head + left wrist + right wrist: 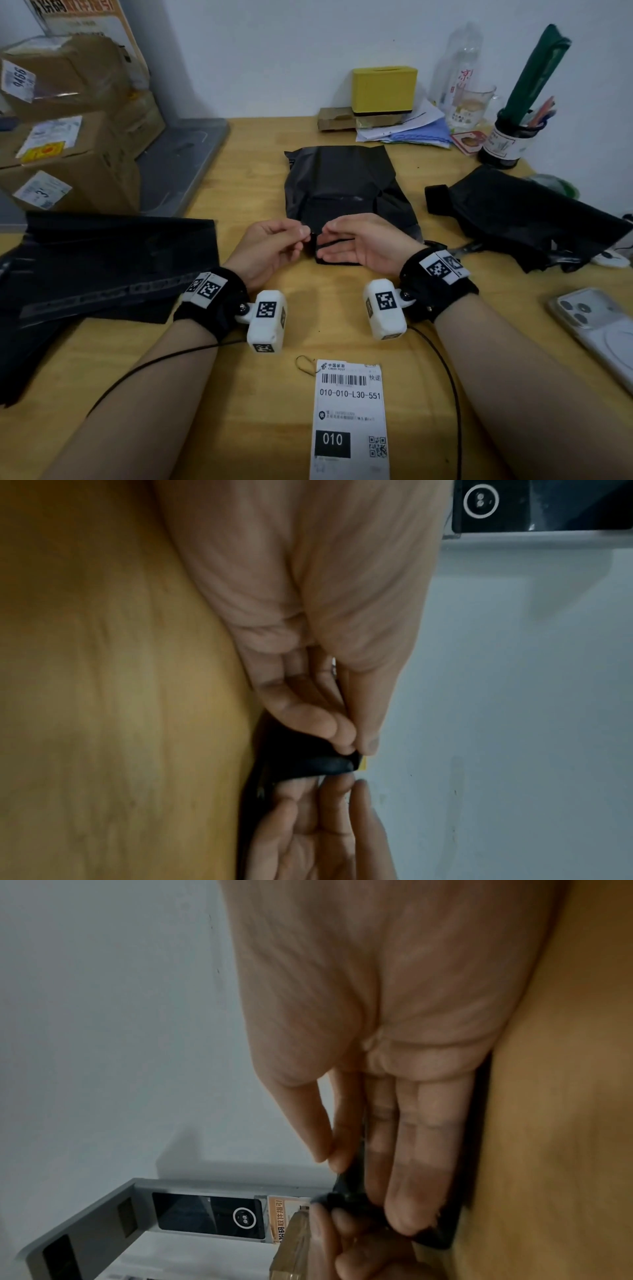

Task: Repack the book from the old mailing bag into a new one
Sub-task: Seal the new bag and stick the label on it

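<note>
A black mailing bag (342, 185) lies flat in the middle of the wooden table (239, 377), and a rectangular shape bulges inside it. Its near edge is a narrow folded flap (329, 251). My left hand (303, 236) pinches that flap between thumb and forefinger. My right hand (323, 236) pinches it right beside, with the other fingers stretched out under the flap. The left wrist view shows the left hand (356, 746) nipping the black edge (308, 764). In the right wrist view the right hand (334, 1158) nips the same edge (352, 1199).
A stack of flat black bags (102, 267) lies at the left and a crumpled black bag (531, 219) at the right. A shipping label (349, 418) lies near me, a phone (596, 329) at the right edge. Cardboard boxes (68, 137) stand back left, a yellow box (383, 89) and pen holder (507, 140) behind.
</note>
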{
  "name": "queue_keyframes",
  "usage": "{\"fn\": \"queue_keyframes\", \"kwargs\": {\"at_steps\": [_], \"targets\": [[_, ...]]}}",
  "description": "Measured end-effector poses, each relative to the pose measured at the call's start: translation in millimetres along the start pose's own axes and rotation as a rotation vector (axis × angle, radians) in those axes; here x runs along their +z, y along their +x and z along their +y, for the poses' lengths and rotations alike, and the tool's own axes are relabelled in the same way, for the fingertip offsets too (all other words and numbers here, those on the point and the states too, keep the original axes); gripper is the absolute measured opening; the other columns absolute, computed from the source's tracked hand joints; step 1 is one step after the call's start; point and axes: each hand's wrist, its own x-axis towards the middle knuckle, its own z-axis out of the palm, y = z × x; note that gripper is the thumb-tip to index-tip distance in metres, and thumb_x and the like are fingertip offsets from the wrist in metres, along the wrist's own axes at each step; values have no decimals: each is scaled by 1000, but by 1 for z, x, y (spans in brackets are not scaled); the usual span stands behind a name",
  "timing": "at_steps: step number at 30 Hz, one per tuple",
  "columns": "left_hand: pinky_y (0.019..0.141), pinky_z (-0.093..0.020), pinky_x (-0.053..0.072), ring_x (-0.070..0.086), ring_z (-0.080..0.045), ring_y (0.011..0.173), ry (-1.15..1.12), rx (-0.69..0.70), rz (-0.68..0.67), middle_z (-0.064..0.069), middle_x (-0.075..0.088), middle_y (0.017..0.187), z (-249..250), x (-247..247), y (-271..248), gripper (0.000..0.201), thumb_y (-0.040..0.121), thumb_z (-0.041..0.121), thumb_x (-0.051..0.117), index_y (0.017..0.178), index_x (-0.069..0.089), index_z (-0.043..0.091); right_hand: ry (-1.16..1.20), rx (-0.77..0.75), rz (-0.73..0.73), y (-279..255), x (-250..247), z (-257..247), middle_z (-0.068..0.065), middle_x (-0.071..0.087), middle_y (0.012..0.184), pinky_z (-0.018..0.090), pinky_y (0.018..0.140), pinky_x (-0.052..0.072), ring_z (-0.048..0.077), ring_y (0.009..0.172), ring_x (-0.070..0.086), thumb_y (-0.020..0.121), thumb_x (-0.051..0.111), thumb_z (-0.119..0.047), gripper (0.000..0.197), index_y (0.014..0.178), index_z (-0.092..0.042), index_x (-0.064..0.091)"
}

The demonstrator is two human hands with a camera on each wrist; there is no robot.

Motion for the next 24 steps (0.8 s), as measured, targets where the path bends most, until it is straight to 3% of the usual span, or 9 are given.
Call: {"fn": "queue_keyframes", "kwargs": {"at_steps": [3, 12, 18, 21, 24], "targets": [[58, -17, 51, 60, -6, 61, -17, 33, 6, -3, 71, 75, -4, 6, 6, 7, 91, 1, 64, 97, 68, 0, -1, -1, -32, 2, 0, 0, 21, 72, 98, 36, 75, 64, 34, 85, 76, 100, 60, -9, 12, 100, -1, 69], [57, -16, 50, 57, -7, 61, -18, 73, -39, -4, 70, 74, -7, 11, 10, 12, 93, 2, 61, 92, 72, 3, 2, -16, -61, 10, -6, -1, 16, 74, 90, 35, 74, 63, 28, 79, 75, 98, 56, 3, 17, 107, -2, 70], [58, -16, 50, 58, -6, 61, -21, 77, -41, -3, 69, 74, -7, 11, 13, 12, 92, 4, 63, 90, 74, 6, 13, 10, -63, 10, -6, -2, 10, 71, 91, 31, 74, 61, 22, 79, 71, 99, 61, -14, 13, 104, -5, 69], [57, -16, 49, 57, -5, 61, 15, 89, -57, -3, 69, 73, -9, 10, 14, 11, 91, 3, 65, 89, 75, 6, -28, 11, -56, 11, -5, -1, 12, 67, 95, 29, 71, 60, 20, 78, 70, 97, 65, -27, 24, 105, -5, 66], [55, -15, 45, 54, -5, 61, 101, 110, -84, -2, 69, 73, -9, 10, 13, 11, 90, 3, 66, 87, 76, 7, -57, -3, -85, 11, -5, 0, 10, 65, 91, 26, 69, 59, 16, 74, 68, 96, 66, -27, 23, 103, -5, 69]]}}
